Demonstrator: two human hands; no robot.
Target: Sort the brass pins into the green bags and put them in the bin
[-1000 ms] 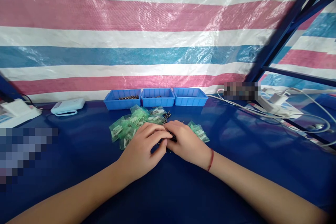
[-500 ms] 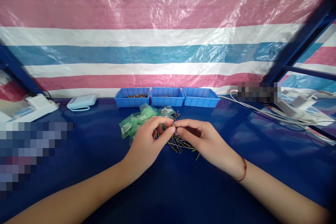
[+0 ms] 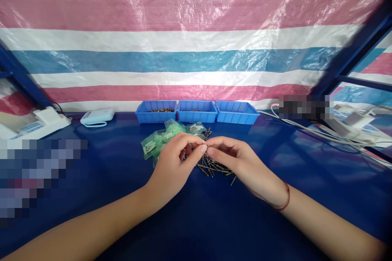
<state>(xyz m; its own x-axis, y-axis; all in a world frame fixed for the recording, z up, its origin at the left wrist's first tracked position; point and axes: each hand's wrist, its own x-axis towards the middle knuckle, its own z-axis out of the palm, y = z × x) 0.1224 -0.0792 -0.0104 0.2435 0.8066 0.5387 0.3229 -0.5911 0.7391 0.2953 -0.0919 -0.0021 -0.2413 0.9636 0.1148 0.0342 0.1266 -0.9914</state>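
My left hand (image 3: 174, 163) and my right hand (image 3: 235, 159) meet fingertip to fingertip just above a loose pile of small dark metal pins (image 3: 214, 168) on the blue table (image 3: 199, 220). Both hands pinch at one small pin between them; it is too small to see clearly. A heap of small green plastic bags (image 3: 162, 136) lies just behind my left hand. My right wrist wears a red string.
Three blue plastic bins (image 3: 196, 111) stand in a row at the table's back; the left one holds small dark parts. A white device (image 3: 98, 116) and another white machine (image 3: 36, 124) sit at the back left. White cables (image 3: 337, 130) run along the right.
My hands lifted off the table, where they lay cupped together, and uncovered the pile of pins. They now pinch a pin between the fingertips. The camera view shifted slightly left.
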